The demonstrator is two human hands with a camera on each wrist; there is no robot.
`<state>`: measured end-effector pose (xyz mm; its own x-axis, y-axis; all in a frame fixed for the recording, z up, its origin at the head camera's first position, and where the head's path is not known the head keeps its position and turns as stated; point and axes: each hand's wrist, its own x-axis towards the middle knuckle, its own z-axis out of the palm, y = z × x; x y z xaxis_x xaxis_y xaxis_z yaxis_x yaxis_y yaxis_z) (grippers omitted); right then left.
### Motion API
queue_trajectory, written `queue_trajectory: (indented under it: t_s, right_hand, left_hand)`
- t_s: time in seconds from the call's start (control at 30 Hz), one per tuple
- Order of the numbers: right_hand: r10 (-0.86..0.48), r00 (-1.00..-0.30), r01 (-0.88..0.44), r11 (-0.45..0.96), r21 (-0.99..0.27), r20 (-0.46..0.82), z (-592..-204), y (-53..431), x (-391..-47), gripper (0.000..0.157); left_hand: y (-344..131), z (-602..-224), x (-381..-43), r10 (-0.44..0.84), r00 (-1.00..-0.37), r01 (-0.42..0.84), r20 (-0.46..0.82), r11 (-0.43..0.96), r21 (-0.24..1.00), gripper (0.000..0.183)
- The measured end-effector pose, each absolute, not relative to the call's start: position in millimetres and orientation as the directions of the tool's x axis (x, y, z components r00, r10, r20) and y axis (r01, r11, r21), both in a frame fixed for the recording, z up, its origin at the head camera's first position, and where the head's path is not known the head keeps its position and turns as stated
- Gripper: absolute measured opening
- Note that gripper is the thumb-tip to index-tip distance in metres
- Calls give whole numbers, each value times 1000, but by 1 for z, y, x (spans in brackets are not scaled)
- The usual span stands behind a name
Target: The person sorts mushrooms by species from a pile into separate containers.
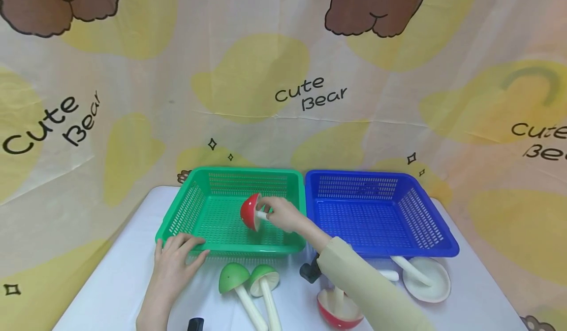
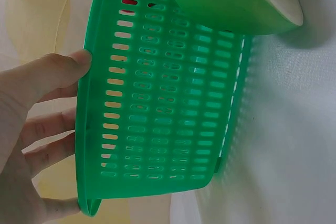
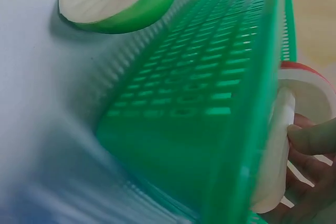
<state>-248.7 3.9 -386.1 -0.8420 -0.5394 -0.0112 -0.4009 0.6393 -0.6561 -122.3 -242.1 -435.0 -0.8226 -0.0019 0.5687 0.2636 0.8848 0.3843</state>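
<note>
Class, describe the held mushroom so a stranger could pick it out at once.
Beside the blue basket stands the green basket. In or just over it, the right hand grips a red-capped mushroom. Its colour sets it apart from the green mushrooms; being held, from the other red mushroom on the table.

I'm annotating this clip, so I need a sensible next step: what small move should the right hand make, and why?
Probably lower the red mushroom slightly and let go: the right hand holds it by its stem over the green basket, which the left hand touches.
</note>
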Motion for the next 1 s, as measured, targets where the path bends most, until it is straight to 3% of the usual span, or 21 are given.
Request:
queue_trajectory:
  t_s: [0.57, 1.0]
  right_hand:
    - [-488, -869, -341, 710, -616, -83, -416, -6, -256, 32]
    - [-436, -899, -338, 749, -570, -40, -430, -11, -257, 30]
  left_hand:
    - [-243, -436, -121, -2, -822, 261, 570, 887, 380, 25]
    - [-242, -437, -123, -3, -809, 268, 588, 888, 373, 26]
